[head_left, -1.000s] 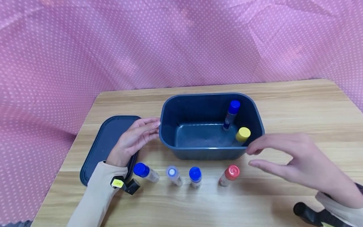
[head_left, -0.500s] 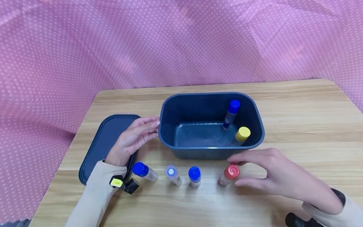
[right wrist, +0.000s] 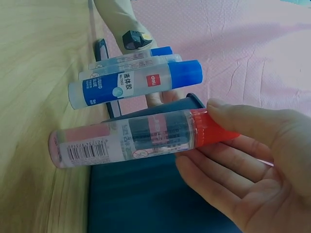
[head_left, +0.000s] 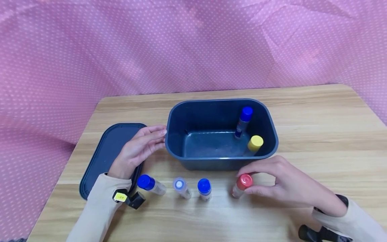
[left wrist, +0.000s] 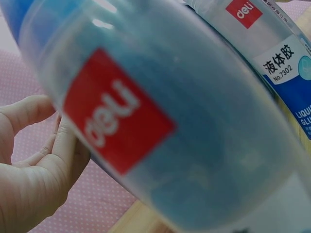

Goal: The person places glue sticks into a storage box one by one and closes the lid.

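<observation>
My right hand pinches the red cap of a clear liquid glue bottle, thumb on one side and fingers on the other. In the right wrist view that glue bottle stands with its base at the wooden tabletop, its barcode showing. At the left end of a dark blue bin, my left hand has its extended fingertips and thumb right at the wall. Inside the bin, on the right, stand a blue-capped glue bottle and a yellow-capped bottle, its lower part partly hidden by the front wall.
Left of the red-capped bottle are a blue-capped glue bottle, a pale-capped bottle and a tilted blue-capped bottle. A dark blue lid lies under my left forearm. Pink dotted cloth hangs behind the table.
My right hand has come leftward from the bin's front right corner and closed its thumb and fingers on the red cap. The left hand stays at the bin; the whole view shifts slightly.
</observation>
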The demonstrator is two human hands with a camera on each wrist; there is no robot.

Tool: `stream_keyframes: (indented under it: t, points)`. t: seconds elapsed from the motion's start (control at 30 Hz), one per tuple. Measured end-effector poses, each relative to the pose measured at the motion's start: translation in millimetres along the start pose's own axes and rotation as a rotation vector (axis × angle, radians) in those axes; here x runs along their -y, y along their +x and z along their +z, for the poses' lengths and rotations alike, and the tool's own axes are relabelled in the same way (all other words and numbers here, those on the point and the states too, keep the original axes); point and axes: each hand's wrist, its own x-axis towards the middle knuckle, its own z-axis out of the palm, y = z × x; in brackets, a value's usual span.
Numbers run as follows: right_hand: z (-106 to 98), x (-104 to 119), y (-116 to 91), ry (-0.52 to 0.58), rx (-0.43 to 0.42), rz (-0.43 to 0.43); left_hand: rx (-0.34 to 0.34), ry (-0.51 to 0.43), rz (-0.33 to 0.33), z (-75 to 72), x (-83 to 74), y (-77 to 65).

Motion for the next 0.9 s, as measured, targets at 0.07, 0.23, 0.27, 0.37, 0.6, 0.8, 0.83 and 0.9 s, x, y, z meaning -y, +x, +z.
stream_keyframes:
  t: [0.07,0.23,0.27,0.37,0.6,0.8,0.83,0.9]
  points:
    - [0.2,-0.8,0.3,0.023,0.010,0.008,0.006,-0.009,0.000,-0.9,0.4,-0.8]
    - [1.4,-1.8,-1.0,0.019,0.016,0.011,0.029,-0.021,0.003,-2.8,1.8,-1.1]
    - [1.8,-1.8,-1.3,0.011,0.014,0.004,0.031,-0.023,0.002,-2.7,1.9,-1.2]
    - [3.0,-1.5,-1.9,-0.010,0.012,-0.017,0.036,-0.029,0.001,-3.0,2.3,-0.9]
    - [3.6,2.8,-2.4,-0.009,-0.002,-0.042,0.036,-0.025,0.009,-2.6,2.7,-1.4]
    - [3.7,5.8,-2.1,-0.008,-0.011,-0.047,0.033,-0.028,0.008,-2.8,3.7,-2.0]
    - [3.6,6.4,-2.4,-0.009,-0.010,-0.042,0.036,-0.031,0.008,-2.8,4.0,-1.8]
    - [3.7,7.7,-2.9,-0.015,-0.010,-0.039,0.040,-0.030,0.009,-2.9,4.5,-1.8]
